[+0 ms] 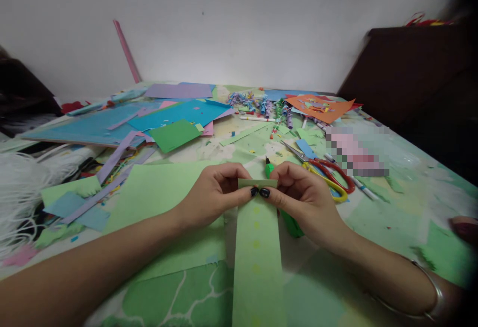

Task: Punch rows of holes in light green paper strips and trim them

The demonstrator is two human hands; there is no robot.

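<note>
A long light green paper strip (257,252) with a row of small yellow dots runs from the near edge to my hands. My left hand (214,192) pinches its far end from the left. My right hand (302,195) pinches the same end from the right, thumb tips meeting on the folded top edge. A green marker (289,220) lies partly under my right hand, its black tip pointing away. Scissors (328,172) with red and yellow handles lie just right of my right hand.
A light green sheet (160,192) lies under my left hand. Blue, purple and green paper sheets (175,113) cover the far left. An orange sheet (321,108) and curled paper bits (257,103) lie at the back. White string (22,187) is at the left. A dark cabinet (418,78) stands right.
</note>
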